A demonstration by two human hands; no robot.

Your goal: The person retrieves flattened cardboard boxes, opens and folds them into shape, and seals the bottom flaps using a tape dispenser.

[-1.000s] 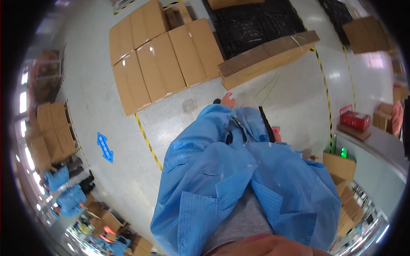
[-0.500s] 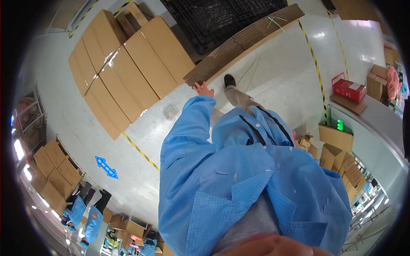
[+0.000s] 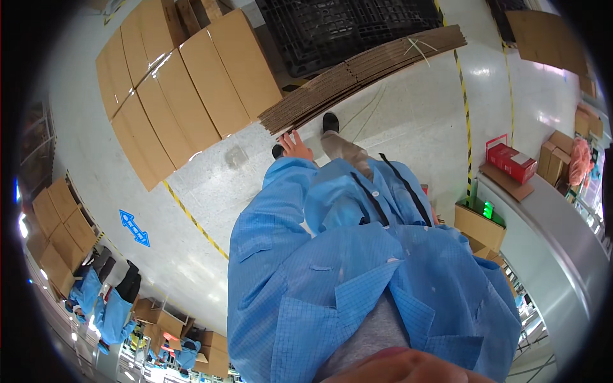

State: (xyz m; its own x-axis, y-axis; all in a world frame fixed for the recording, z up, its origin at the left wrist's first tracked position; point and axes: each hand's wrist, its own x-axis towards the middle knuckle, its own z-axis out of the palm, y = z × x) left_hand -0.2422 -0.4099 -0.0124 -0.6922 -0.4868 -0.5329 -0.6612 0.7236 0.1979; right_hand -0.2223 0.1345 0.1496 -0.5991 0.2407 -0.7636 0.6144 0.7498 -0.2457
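Note:
My left hand (image 3: pixel 295 145) reaches forward in a blue sleeve, fingers stretched apart. Its fingertips are at the lower left end of a long stack of flattened cardboard boxes (image 3: pixel 357 71); whether they press on it I cannot tell. The stack stands on edge in a slight curve, with a pale strap end (image 3: pixel 418 46) sticking up near its right end. No part of my right hand shows; the blue coat hides that side.
Brown cartons (image 3: pixel 191 89) stand closely packed at the left of the stack. Behind it lies a black plastic pallet (image 3: pixel 332 29). At right, a red box (image 3: pixel 511 161) sits on a grey counter (image 3: pixel 555 217). Co-workers in blue coats (image 3: pixel 118 316) are at the lower left.
My view has shifted, and the cartons sit further left in it. The near left end of the cardboard stack has swung out from the cartons toward me, my left hand staying at it.

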